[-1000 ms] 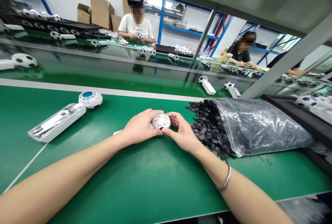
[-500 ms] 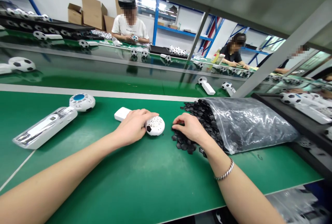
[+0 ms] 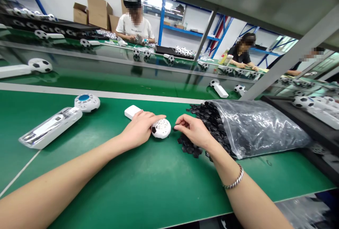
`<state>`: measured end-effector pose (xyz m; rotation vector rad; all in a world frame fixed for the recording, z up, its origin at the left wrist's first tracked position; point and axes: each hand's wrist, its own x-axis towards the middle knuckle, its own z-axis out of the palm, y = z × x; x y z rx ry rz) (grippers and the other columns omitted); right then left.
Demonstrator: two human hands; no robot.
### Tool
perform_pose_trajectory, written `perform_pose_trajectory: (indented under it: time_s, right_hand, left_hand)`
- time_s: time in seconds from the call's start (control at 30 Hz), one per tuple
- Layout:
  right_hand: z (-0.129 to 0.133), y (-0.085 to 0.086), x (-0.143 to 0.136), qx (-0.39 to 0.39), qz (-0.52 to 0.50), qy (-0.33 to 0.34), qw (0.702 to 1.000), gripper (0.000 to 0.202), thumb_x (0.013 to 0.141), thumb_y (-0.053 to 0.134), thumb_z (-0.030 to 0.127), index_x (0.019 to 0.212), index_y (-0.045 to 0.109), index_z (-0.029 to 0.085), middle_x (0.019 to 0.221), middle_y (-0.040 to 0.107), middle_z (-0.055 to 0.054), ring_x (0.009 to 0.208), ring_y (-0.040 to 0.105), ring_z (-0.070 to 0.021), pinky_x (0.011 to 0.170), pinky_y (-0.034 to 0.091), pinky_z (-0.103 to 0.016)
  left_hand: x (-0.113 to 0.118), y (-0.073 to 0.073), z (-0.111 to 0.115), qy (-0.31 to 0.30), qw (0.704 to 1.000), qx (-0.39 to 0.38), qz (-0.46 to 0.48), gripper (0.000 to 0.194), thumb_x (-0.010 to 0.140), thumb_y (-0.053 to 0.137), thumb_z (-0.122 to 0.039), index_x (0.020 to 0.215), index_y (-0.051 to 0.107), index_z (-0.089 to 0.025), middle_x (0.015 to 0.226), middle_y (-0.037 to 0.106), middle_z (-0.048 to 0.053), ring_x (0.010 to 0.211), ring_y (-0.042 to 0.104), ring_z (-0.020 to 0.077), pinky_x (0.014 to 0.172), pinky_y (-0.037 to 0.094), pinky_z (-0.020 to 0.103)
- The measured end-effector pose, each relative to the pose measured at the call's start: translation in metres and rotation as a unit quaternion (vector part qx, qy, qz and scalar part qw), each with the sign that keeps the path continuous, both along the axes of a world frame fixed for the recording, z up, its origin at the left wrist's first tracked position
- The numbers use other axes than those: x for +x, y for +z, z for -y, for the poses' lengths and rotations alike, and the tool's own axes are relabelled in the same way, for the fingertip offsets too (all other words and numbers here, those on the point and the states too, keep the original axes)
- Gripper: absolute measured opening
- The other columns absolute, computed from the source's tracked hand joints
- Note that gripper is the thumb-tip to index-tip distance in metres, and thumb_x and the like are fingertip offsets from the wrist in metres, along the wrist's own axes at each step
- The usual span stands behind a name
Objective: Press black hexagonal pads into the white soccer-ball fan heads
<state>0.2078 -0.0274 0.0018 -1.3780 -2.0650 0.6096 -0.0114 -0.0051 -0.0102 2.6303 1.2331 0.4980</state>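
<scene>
A white device (image 3: 161, 128) with a round football-patterned head and a white handle lies on the green table. My left hand (image 3: 139, 126) is wrapped over its neck, fingers against the round head. To the right, my right hand (image 3: 192, 130) pinches a small black piece (image 3: 174, 128) between thumb and fingertips, close to the round head but apart from it. Below and behind that hand is a pile of black pieces (image 3: 189, 147), spilling from a clear plastic bag (image 3: 259, 130).
At the left lies another white device (image 3: 55, 126) with its handle uncovered. A conveyor (image 3: 111, 80) carrying several football-headed devices runs behind the table. A black tray (image 3: 312, 126) stands at the right. People sit across the conveyor.
My right hand has lifted slightly off the black pile with a piece in its fingertips. The view has shifted a little, and devices on the conveyor have moved right.
</scene>
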Motion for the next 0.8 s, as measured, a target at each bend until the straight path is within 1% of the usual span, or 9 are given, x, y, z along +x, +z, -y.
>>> perform_pose_trajectory:
  time_s: [0.07,0.13,0.3,0.37,0.43,0.5,0.57,0.7,0.8]
  right_hand:
    - [0.002,0.002,-0.003,0.005,-0.031,0.025,0.999,0.013,0.079,0.053,0.025,0.091,0.059,0.022,0.077,0.060,0.001,0.069,0.054,-0.0112,0.066,0.042,-0.024]
    - [0.003,0.003,-0.005,0.013,-0.050,0.040,0.998,0.012,0.080,0.051,0.023,0.089,0.060,0.022,0.081,0.061,0.000,0.075,0.055,-0.0121,0.071,0.043,-0.025]
    - [0.006,0.005,-0.007,0.009,-0.105,0.037,0.994,0.009,0.081,0.051,0.025,0.085,0.058,0.020,0.080,0.059,0.000,0.072,0.054,-0.0119,0.065,0.043,-0.024]
    - [0.008,0.006,-0.010,0.021,-0.097,0.039,0.994,0.009,0.079,0.054,0.026,0.082,0.060,0.020,0.081,0.058,-0.001,0.072,0.052,-0.0119,0.064,0.042,-0.024]
    - [0.011,0.005,-0.014,-0.001,-0.105,0.048,0.993,0.010,0.079,0.053,0.026,0.083,0.060,0.019,0.080,0.058,-0.001,0.068,0.052,-0.0113,0.062,0.043,-0.023]
    - [0.013,0.004,-0.019,-0.035,-0.122,0.060,0.990,0.011,0.080,0.051,0.025,0.085,0.059,0.019,0.079,0.060,0.000,0.068,0.052,-0.0110,0.064,0.043,-0.024]
    - [0.015,0.002,-0.023,-0.037,-0.118,0.063,0.990,0.009,0.079,0.051,0.023,0.084,0.058,0.019,0.079,0.060,0.000,0.069,0.053,-0.0114,0.065,0.044,-0.024]
    - [0.016,-0.002,-0.027,0.004,-0.094,0.063,0.994,0.005,0.075,0.056,0.022,0.075,0.060,0.019,0.077,0.054,0.000,0.071,0.051,-0.0116,0.065,0.042,-0.024]
    - [0.015,-0.005,-0.030,0.002,-0.129,0.046,0.991,0.003,0.073,0.059,0.023,0.074,0.059,0.019,0.077,0.051,0.000,0.068,0.049,-0.0103,0.064,0.042,-0.024]
  left_hand:
    - [0.000,0.000,-0.001,-0.004,1.000,0.000,-0.001,0.065,0.067,0.036,0.001,0.124,0.042,-0.029,0.107,0.055,0.002,0.103,0.045,0.0203,0.096,0.027,0.041]
    - [-0.001,0.000,-0.001,-0.006,1.000,0.002,-0.002,0.064,0.067,0.036,0.001,0.123,0.042,-0.029,0.107,0.055,0.002,0.103,0.045,0.0201,0.095,0.027,0.040]
    - [-0.003,0.005,0.000,-0.023,0.999,-0.022,-0.010,0.067,0.064,0.047,-0.007,0.126,0.038,-0.028,0.110,0.053,0.003,0.105,0.044,0.0225,0.095,0.027,0.039]
    - [-0.003,0.008,0.002,-0.030,0.999,-0.038,-0.007,0.067,0.064,0.057,-0.020,0.127,0.037,-0.028,0.112,0.052,0.005,0.106,0.043,0.0249,0.095,0.026,0.040]
    - [-0.002,0.010,0.003,-0.025,0.998,-0.051,0.003,0.069,0.063,0.063,-0.038,0.127,0.038,-0.026,0.112,0.051,0.006,0.106,0.042,0.0270,0.095,0.026,0.041]
    - [0.000,0.011,0.004,-0.013,0.998,-0.059,0.015,0.073,0.061,0.063,-0.053,0.125,0.041,-0.026,0.111,0.052,0.007,0.106,0.042,0.0279,0.094,0.027,0.042]
    - [0.002,0.011,0.004,-0.002,0.998,-0.062,0.026,0.076,0.059,0.061,-0.061,0.124,0.043,-0.025,0.110,0.052,0.007,0.105,0.043,0.0283,0.093,0.028,0.043]
    - [0.004,0.010,0.005,0.009,0.997,-0.058,0.042,0.075,0.059,0.057,-0.066,0.121,0.047,-0.024,0.112,0.053,0.008,0.106,0.043,0.0283,0.093,0.028,0.043]
    - [0.005,0.009,0.006,0.016,0.997,-0.052,0.053,0.068,0.062,0.058,-0.062,0.118,0.050,-0.023,0.113,0.055,0.006,0.107,0.044,0.0273,0.092,0.029,0.041]
